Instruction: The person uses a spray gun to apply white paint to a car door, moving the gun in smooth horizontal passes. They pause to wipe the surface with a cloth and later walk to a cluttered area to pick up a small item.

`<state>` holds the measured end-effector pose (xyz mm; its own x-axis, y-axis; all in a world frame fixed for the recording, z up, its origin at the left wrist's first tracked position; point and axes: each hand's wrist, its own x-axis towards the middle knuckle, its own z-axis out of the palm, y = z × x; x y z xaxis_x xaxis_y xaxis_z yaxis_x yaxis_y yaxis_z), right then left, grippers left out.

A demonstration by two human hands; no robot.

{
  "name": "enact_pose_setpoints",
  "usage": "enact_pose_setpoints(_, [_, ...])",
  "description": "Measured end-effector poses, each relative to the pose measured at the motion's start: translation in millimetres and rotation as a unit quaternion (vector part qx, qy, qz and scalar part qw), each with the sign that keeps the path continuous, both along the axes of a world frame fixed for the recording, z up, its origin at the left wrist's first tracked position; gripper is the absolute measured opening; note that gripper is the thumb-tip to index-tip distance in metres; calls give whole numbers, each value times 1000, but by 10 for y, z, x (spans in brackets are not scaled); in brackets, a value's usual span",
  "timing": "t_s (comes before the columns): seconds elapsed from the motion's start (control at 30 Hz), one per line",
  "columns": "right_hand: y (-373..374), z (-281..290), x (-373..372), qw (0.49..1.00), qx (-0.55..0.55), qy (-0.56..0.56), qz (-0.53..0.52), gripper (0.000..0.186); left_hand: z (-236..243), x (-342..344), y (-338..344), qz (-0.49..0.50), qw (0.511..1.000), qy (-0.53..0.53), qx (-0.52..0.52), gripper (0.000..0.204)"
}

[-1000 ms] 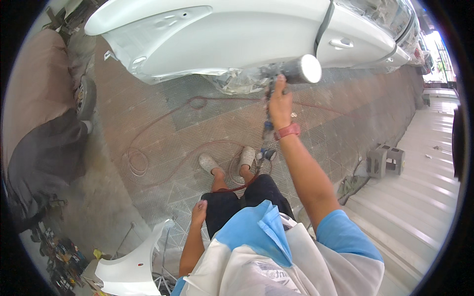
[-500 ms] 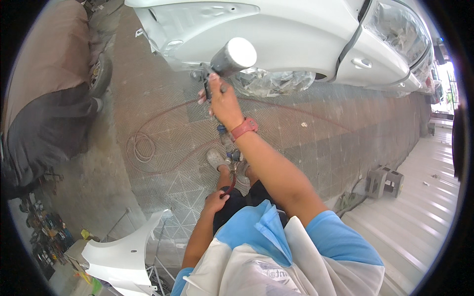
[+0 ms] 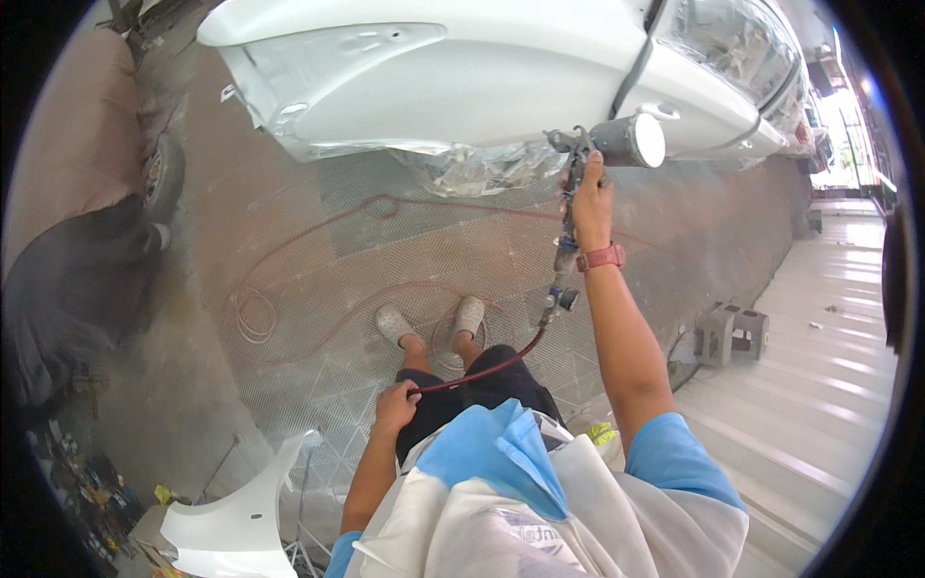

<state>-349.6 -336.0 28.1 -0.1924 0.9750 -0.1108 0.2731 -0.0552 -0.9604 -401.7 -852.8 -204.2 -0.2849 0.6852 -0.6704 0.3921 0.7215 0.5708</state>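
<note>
My right hand (image 3: 590,200) is raised and grips a spray gun (image 3: 602,144) with a round cup on top, held close to the side of a white car (image 3: 462,77). A pink band is on that wrist. A red air hose (image 3: 482,371) runs down from the gun's handle to my left hand (image 3: 396,403), which holds it at my thigh. The car's wheel arch is masked with crinkled plastic sheet (image 3: 477,169). I stand on a metal grating floor (image 3: 318,279) in light clogs.
Loops of red hose (image 3: 255,313) lie on the grating to my left. A loose white fender panel (image 3: 231,515) rests on a stand at lower left. A covered car (image 3: 67,241) is at far left. Grey blocks (image 3: 727,332) sit by pale steps at right.
My right hand has swung the spray gun from the left part of the car's side toward the right. My left hand now holds the hose at my thigh.
</note>
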Motion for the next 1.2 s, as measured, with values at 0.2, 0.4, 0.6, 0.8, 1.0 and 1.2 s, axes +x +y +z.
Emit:
enact_pose_setpoints(0.2, [653,140,639,996,49,-39,-66,62,350,40,632,-53,992,-1,115,23])
enact_pose_setpoints(0.4, [950,268,669,977,153,-63,-135,62,516,51,764,-19,993,-15,120,24])
enact_pose_setpoints(0.6, [631,447,306,987,80,-50,-129,62,513,-73,519,28,998,-49,29,24])
enact_pose_setpoints(0.8, [-188,497,-334,999,-2,33,-15,61,376,-138,-57,10,999,-41,9,26])
enact_pose_setpoints(1.0, [-677,768,-759,990,-53,51,121,63,541,-226,-383,21,999,-38,19,27])
enact_pose_setpoints(1.2, [-329,863,-734,984,-82,97,122,66,979,-338,-172,-4,997,-20,72,24])
